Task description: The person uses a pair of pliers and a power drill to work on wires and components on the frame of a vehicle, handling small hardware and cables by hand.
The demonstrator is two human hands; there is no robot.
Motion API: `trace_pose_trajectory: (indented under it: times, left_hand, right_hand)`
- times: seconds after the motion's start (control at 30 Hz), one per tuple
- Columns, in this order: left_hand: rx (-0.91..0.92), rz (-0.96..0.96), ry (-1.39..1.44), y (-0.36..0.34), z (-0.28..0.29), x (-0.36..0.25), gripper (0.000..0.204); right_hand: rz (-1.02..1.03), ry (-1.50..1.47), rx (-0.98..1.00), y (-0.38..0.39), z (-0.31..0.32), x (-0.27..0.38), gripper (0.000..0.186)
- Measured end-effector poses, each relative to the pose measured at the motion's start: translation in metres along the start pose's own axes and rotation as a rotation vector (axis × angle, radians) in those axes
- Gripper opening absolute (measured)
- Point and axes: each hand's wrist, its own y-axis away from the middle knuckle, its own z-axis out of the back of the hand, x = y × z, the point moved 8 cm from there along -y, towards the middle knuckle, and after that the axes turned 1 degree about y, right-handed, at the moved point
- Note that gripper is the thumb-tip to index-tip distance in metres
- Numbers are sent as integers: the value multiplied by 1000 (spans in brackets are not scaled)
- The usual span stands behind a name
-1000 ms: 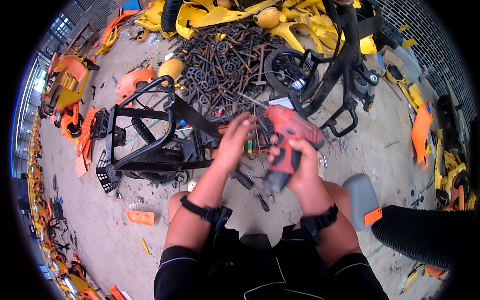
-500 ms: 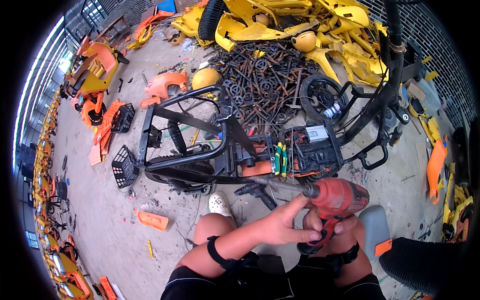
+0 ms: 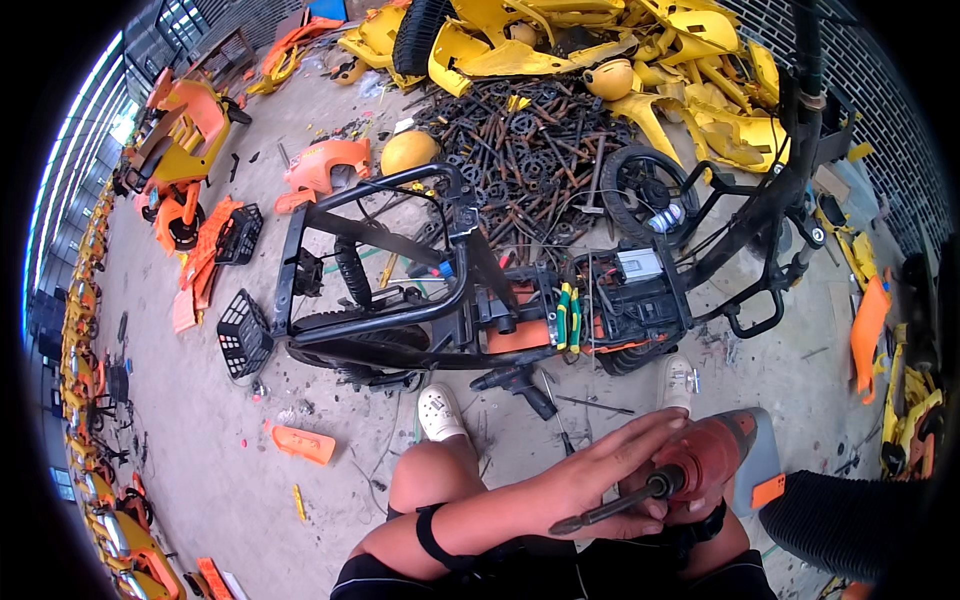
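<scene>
A red impact driver (image 3: 705,458) with a long dark bit (image 3: 610,510) is held above my lap, the bit tilted down to the left. My left hand (image 3: 610,470) is closed about its front, fingers along the upper body and thumb below near the bit. My right hand (image 3: 690,508) grips it from underneath, mostly hidden behind the tool. Beyond lies a stripped black scooter frame (image 3: 380,345) on its wheels. Green-and-yellow-handled pliers (image 3: 568,318) rest on it. A black cordless drill (image 3: 518,386) and a thin screwdriver-like rod (image 3: 595,404) lie on the floor between my feet.
Behind the frame is a heap of rusty metal parts (image 3: 530,160), with yellow plastic panels (image 3: 700,90) beyond. A black crate (image 3: 245,335) and an orange piece (image 3: 302,443) lie at left. An orange phone (image 3: 768,490) sits by a black ribbed object (image 3: 840,525) at right.
The driver has been drawn down toward my lap, and its bit has swung from pointing at the frame to pointing down left. My left hand has spread along the driver's upper body.
</scene>
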Motion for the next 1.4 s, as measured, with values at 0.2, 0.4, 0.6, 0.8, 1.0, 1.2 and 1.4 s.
trace_pose_trajectory:
  times: [0.2, 0.4, 0.6, 0.8, 1.0, 1.2, 1.4]
  left_hand:
    - [-115, -36, -43, 11, 10, 17, 92]
    - [-355, 214, 352, 5, 36, 56, 64]
    - [-497, 343, 389, 8, 46, 81, 71]
    - [-478, 393, 378, 8, 47, 84, 75]
    - [-550, 186, 474, 7, 43, 72, 71]
    - [-590, 161, 505, 8, 47, 76, 74]
    - [-583, 174, 490, 15, 52, 72, 75]
  right_hand:
    - [9, -3, 396, -10, -81, 20, 76]
    - [164, 137, 333, -41, -65, 12, 79]
    - [197, 326, 253, -44, -60, 0, 54]
    - [224, 444, 274, -42, -56, -7, 46]
    - [321, 600, 302, -40, -54, -12, 50]
    - [420, 539, 197, -44, -62, -15, 59]
    - [373, 679, 230, -40, -77, -19, 62]
